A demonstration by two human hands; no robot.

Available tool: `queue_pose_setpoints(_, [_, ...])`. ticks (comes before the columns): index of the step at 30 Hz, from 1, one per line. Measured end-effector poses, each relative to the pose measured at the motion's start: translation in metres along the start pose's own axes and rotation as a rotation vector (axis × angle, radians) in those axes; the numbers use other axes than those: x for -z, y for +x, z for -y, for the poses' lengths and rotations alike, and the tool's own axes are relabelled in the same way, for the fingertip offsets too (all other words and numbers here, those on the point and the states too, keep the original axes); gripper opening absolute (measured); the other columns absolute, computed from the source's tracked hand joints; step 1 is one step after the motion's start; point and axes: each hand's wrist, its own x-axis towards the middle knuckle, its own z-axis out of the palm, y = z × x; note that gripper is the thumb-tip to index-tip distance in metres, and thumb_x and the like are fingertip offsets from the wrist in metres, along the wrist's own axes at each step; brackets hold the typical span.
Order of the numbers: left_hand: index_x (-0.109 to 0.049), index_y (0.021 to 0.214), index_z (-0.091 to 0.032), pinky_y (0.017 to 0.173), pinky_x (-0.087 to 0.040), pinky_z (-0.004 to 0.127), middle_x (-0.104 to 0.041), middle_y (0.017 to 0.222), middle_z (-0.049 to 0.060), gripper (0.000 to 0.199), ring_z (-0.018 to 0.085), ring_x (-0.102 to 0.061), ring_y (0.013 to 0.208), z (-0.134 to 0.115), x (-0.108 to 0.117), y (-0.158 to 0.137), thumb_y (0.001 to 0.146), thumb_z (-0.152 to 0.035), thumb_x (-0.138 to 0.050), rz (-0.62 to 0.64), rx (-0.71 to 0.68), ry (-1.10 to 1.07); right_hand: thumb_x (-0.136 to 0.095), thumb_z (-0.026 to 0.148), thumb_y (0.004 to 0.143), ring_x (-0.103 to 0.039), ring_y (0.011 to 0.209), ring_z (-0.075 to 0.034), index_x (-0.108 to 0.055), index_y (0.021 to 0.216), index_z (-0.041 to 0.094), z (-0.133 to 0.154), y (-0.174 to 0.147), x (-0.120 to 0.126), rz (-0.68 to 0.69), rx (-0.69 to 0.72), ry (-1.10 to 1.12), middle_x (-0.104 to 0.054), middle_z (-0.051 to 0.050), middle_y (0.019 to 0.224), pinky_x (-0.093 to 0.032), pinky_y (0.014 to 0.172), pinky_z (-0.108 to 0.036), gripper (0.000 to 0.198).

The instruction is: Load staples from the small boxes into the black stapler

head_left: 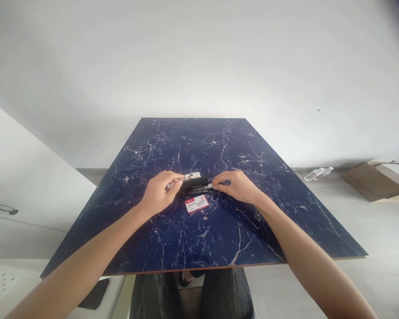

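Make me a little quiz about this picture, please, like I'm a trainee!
1. True or false: the carton is past the right edge of the table.
2. On which side of the stapler is the red-and-white packet? A: the far side, by the wall. B: the near side, by the person.
3. What colour is the stapler's body, held by the left grip?

Key: 1. True. 2. B. 3. Black.

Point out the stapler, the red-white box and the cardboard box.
Stapler [197, 182], head view: black top.
Red-white box [197, 204], head view: printed top face.
Cardboard box [369, 182], head view: brown panel.
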Motion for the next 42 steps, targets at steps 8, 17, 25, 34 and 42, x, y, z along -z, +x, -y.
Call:
queue_pose_setpoints(8, [-0.059, 0.138, -0.025, 0.088, -0.054, 0.042, -0.068, 0.126, 0.01, 0.046, 0.028, -0.064, 0.109, 0.007, 0.01, 0.006, 0.096, -0.044, -0.061, 0.414, 0.063, 0.043, -0.061, 0.03, 0.094, -0.072, 0.097, -0.022, -0.076, 0.094, 0.026, 0.012, -0.005, 0.013, 0.029, -0.014, -0.197, -0.077, -0.003, 0.111, -0.053, 0.086, -0.035, 0.016])
queue_pose_setpoints(17, [-0.062, 0.137, -0.032, 0.09, -0.055, 0.041, -0.07, 0.127, 0.005, 0.051, 0.028, -0.067, 0.11, 0.014, 0.02, 0.011, 0.087, -0.037, -0.072, 0.497, 0.171, 0.022, -0.053, 0.013, 0.084, -0.059, 0.061, -0.018, -0.054, 0.093, 0.022, 0.051, -0.019, -0.018, 0.094, -0.215, -0.426, -0.067, -0.001, 0.072, -0.03, 0.057, -0.028, 0.012])
queue_pose_setpoints(25, [-0.061, 0.136, -0.031, 0.094, -0.055, 0.042, -0.07, 0.129, 0.006, 0.053, 0.028, -0.068, 0.113, 0.014, 0.016, 0.013, 0.084, -0.032, -0.074, 0.457, 0.134, 0.045, -0.047, 0.018, 0.085, -0.055, 0.065, -0.019, -0.049, 0.092, 0.019, 0.06, -0.021, -0.037, 0.15, 0.07, -0.538, -0.068, -0.008, 0.087, -0.023, 0.057, -0.032, 0.007])
queue_pose_setpoints(34, [-0.059, 0.139, -0.026, 0.077, -0.06, 0.039, -0.072, 0.119, 0.01, 0.049, 0.026, -0.073, 0.094, -0.028, -0.013, -0.004, 0.093, -0.04, -0.066, 0.341, 0.14, -0.112, -0.042, 0.025, 0.096, -0.061, 0.072, -0.02, -0.049, 0.094, 0.022, 0.047, -0.004, -0.039, -0.038, -0.142, -0.233, -0.067, -0.005, 0.089, -0.037, 0.065, -0.031, 0.008])
queue_pose_setpoints(42, [-0.064, 0.136, -0.025, 0.103, -0.049, 0.054, -0.059, 0.143, 0.011, 0.044, 0.034, -0.054, 0.131, 0.01, 0.022, 0.013, 0.093, -0.038, -0.062, 0.324, 0.093, 0.112, -0.061, 0.056, 0.09, -0.063, 0.078, -0.023, -0.061, 0.106, 0.023, 0.044, -0.022, 0.008, 0.212, -0.199, -0.198, -0.067, -0.009, 0.108, -0.045, 0.061, -0.033, 0.037])
